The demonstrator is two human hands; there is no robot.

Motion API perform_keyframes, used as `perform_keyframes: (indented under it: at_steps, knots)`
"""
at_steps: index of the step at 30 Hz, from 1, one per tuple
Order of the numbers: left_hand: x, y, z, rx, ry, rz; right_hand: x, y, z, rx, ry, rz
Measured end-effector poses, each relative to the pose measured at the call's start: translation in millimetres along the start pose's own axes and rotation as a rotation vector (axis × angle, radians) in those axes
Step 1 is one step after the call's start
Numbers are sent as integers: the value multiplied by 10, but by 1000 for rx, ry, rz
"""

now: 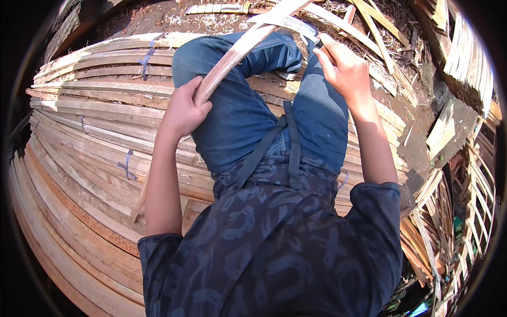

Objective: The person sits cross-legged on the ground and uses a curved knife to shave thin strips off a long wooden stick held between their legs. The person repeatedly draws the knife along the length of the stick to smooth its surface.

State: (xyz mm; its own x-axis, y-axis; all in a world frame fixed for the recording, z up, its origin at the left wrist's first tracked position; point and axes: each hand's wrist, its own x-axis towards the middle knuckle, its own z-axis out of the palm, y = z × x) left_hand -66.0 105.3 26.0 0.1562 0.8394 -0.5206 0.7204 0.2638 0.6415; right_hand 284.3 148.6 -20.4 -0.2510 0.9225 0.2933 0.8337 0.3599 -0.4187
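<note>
My left hand [184,108] is closed round the near end of a long pale wooden slat [236,55], which slants up and to the right over my left knee, past the top edge. In my right hand [346,68] is the handle of a machete [288,22], with my fingers wrapped round it. Its broad, bright blade points left and meets the slat near the top, where the slat's edge is washed out by sunlight. Whether the blade bites into the wood, I cannot tell.
Stacked slats [100,119], some tied with blue string [127,165], lie beneath and left of me. A banded wooden sheath [217,9] rests on the shaving-covered ground ahead. Loose offcuts [377,34] lie ahead right; more slats [470,63] stand at far right.
</note>
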Motion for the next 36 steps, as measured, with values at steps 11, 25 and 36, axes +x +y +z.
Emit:
perform_keyframes:
  at_steps: [11, 25, 36]
  knots:
    - [-16, 60, -7, -54, -16, -36, -90, 465, -212, 70, 132, 580]
    - [-174, 33, 386, 441, 359, 77, -697, -86, 102, 1095, 128, 817]
    - [-295, 113, 412, 413, 422, 1, -428, -378, -37, 438, -175, 538]
